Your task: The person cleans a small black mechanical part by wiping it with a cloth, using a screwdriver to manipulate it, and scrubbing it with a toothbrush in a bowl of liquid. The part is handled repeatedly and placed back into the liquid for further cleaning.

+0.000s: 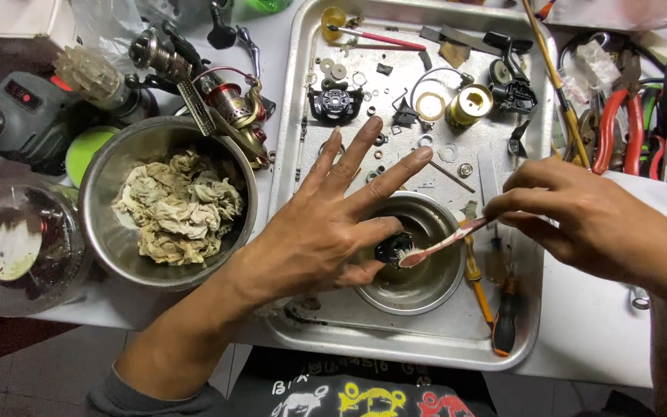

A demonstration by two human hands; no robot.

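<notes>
We take the small steel bowl (pixel 418 259) as our landmark; it sits in the near half of a metal tray (pixel 295 116), close to the tray's near rim, with bare tray floor only in a narrow strip on the near side. Over the bowl's left edge our left hand (pixel 326 224) has its fingers fanned wide apart, pointing away from us, while the thumb and the tip of one finger pinch a small black part (pixel 392 249) just above the bowl's inside. From the right of the bowl our right hand (pixel 580 216) pinches the handle of a toothbrush (pixel 445 241) between thumb and fingertips, the other fingers curled in; the white bristles touch the black part. Just right of the bowl, two screwdrivers (pixel 496 309) lie along the tray floor, tight against the bowl's side, so room there is slim. Beyond the bowl the tray is crowded with washers, rings, a brass-coloured spool (pixel 468 104) and a black reel frame (pixel 335 103). Left of the bowl, outside the tray's rim, a larger steel bowl (pixel 110 177) holds crumpled stained rags (pixel 179 205), nearly touching the tray. Farther left stands a clear plastic cup (pixel 17 247). Far right of the bowl, red-handled pliers (pixel 627 123) lie on the table.
</notes>
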